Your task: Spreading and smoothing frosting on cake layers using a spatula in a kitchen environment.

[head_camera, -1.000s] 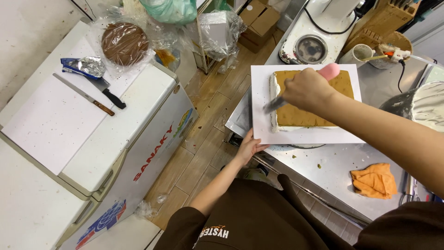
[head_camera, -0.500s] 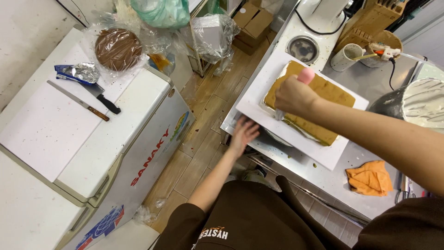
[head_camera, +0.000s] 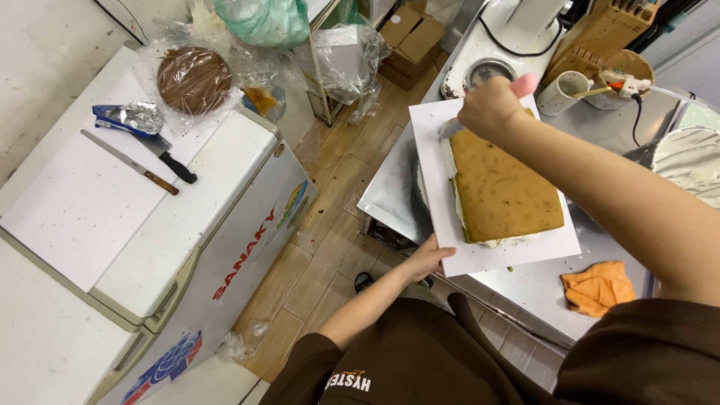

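The right hand (head_camera: 491, 109) is closed in a full fist around a pink-handled spatula (head_camera: 480, 112), its blade lying against the far left corner of a rectangular brown cake (head_camera: 504, 187) whose white cream shows along the left and near edges. The cake sits on a white square board (head_camera: 457, 247), and the left hand (head_camera: 427, 259) pinches the near left corner of that board, fingers curled under the edge and thumb on top. To do this smoothing well, it looks best to keep the blade flat and steady against the cake's side and let the left hand turn the board slowly, so the cream spreads evenly without dragging crumbs from the sponge; the board overhangs the steel counter (head_camera: 540, 289) toward the person, so the supporting grip should stay firm. Just right of the left hand, near the counter's edge, lies a crumpled orange cloth (head_camera: 600, 289). Beyond the spatula hand stand a white cup (head_camera: 562, 94) and a wooden knife block (head_camera: 600, 37). Well to the left of both hands is a white chest freezer (head_camera: 187, 217) with red lettering on its front and a blue-and-red label low near its corner; on its lid lie a black-handled knife (head_camera: 169, 157), a crumpled blue-and-silver foil wrapper (head_camera: 131, 116) and a round brown cake in clear plastic wrap (head_camera: 193, 79). Further back, brown cardboard boxes (head_camera: 409, 30) sit on the wooden floor.
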